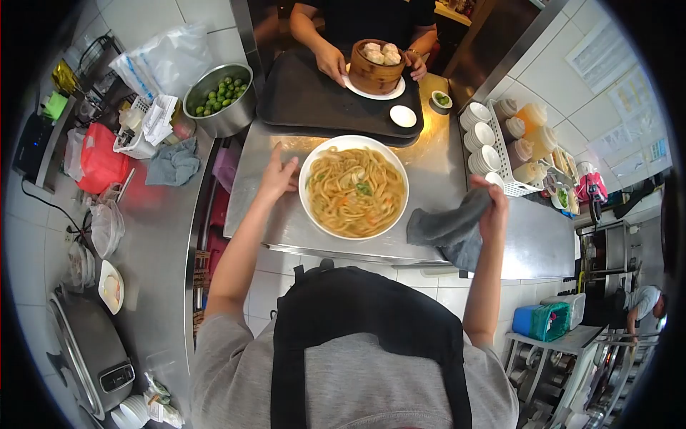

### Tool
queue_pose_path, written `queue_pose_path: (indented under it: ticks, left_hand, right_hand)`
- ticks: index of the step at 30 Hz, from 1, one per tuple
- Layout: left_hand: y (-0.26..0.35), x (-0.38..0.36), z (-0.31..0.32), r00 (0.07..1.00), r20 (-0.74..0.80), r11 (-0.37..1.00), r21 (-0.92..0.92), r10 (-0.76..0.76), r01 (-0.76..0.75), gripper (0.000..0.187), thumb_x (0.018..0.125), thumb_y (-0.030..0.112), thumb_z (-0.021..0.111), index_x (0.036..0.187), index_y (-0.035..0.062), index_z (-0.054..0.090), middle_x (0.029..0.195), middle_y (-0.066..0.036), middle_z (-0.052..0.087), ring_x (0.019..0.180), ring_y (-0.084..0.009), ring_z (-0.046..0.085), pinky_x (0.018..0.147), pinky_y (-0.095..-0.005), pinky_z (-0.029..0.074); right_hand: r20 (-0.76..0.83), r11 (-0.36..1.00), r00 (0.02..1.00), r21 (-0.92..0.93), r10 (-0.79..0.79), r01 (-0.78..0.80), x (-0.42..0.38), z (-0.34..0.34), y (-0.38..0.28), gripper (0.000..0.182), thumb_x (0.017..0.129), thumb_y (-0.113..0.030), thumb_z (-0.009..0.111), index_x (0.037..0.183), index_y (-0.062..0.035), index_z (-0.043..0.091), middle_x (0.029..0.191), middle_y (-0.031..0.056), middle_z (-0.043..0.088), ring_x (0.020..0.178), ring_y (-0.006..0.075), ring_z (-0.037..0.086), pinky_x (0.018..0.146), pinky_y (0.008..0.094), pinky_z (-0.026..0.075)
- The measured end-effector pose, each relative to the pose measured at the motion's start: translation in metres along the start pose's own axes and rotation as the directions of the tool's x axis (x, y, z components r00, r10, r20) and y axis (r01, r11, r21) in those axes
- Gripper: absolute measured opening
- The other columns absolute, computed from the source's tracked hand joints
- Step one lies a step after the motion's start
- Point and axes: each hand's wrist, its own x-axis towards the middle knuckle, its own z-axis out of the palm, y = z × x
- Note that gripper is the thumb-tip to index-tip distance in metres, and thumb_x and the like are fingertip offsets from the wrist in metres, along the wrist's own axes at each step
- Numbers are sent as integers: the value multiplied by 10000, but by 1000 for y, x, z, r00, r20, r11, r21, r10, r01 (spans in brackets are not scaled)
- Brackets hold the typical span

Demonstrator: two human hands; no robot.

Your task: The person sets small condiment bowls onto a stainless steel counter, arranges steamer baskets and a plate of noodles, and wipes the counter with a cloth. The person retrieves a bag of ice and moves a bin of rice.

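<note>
Grey cloth (461, 223) hangs pinched in our right hand (493, 211); our left hand (276, 177), spread, flanks the noodle plate (306, 187) at left.

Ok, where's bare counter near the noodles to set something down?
Between the noodle plate and stacked white dishes, beyond the grey cloth; also right of the right hand, short of the white basket. Crowded: around the dishes, basket and bottles.

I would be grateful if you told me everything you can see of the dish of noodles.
The dish is round, white and smooth, perhaps ceramic or plastic, filled with yellow-brown noodles dotted with green and orange bits. It sits upright on the steel counter near the black tray, between the left hand and a grey cloth. Whether the hand touches its rim is unclear.
</note>
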Motion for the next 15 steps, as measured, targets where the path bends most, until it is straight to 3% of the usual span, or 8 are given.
queue_pose_path:
  ticks: [3, 5, 6, 7, 8, 9, 11, 15]
  left_hand:
    - [18, -14, 5, 987, -83, 988, 60, -138, 143, 562, 901, 248, 495, 1394, 131, 251, 932, -165, 609, 638, -202, 625, 501, -324, 531]
    - [15, -23, 13, 994, 104, 959, 274, 38, -66, 438, 900, 253, 473, 1309, 105, 416, 990, -165, 620, 767, -242, 644, 629, -365, 530]
    - [5, -14, 14, 976, 72, 883, 418, 203, -214, 380, 886, 215, 467, 1242, 83, 493, 1100, -159, 601, 952, -274, 611, 805, -365, 479]
    - [-1, -4, 13, 977, 70, 884, 417, 201, -212, 380, 886, 215, 467, 1242, 83, 493, 1100, -159, 601, 952, -274, 611, 805, -365, 479]
    - [-7, 7, 12, 969, 114, 868, 430, 220, -248, 375, 884, 194, 460, 1241, 87, 495, 1128, -162, 587, 1018, -285, 575, 862, -361, 439]
    - [-5, 13, 12, 959, 157, 852, 441, 238, -284, 371, 882, 173, 453, 1241, 91, 497, 1156, -166, 572, 1083, -296, 538, 919, -357, 398]
    - [-2, 23, 13, 948, 206, 854, 418, 242, -309, 367, 885, 164, 443, 1241, 94, 500, 1167, -165, 566, 1090, -295, 532, 919, -356, 398]
    - [7, 27, 14, 929, 287, 835, 430, 235, -344, 357, 895, 152, 425, 1238, 100, 507, 1190, -156, 554, 1094, -286, 527, 919, -353, 398]
  right_hand:
    - [10, 986, 988, 53, 156, -156, 42, 25, 30, 233, 890, -263, 488, 875, -32, 514, 779, 132, 608, 638, 211, 583, 646, 322, 497]
    - [160, 964, 950, -21, 266, -267, 60, 51, 35, 194, 890, -226, 522, 924, -35, 514, 809, 77, 578, 709, 175, 582, 651, 326, 501]
    - [231, 955, 939, -209, 256, -209, 71, 59, 45, 234, 871, -219, 555, 970, -10, 516, 871, 66, 561, 824, 176, 569, 730, 336, 485]
    - [224, 898, 972, -440, 73, 34, 73, 76, 50, 293, 832, -174, 600, 1032, 17, 505, 930, 70, 544, 919, 185, 540, 815, 334, 446]
    - [428, 826, 896, -543, 117, 151, 81, 85, 47, 343, 763, -72, 614, 1073, 26, 506, 981, 115, 536, 974, 247, 533, 877, 338, 406]
    - [431, 825, 894, -544, 119, 152, 86, 94, 49, 343, 763, -72, 614, 1073, 26, 506, 981, 115, 536, 974, 247, 533, 877, 338, 406]
    - [820, 478, 539, -401, -194, 782, 92, 108, 54, 353, 715, 11, 561, 1067, -8, 542, 999, 150, 532, 953, 305, 538, 850, 350, 424]
    - [906, 404, 417, -353, -80, 844, 86, 120, 45, 329, 694, 25, 530, 1009, -59, 575, 988, 143, 524, 882, 335, 549, 779, 377, 462]
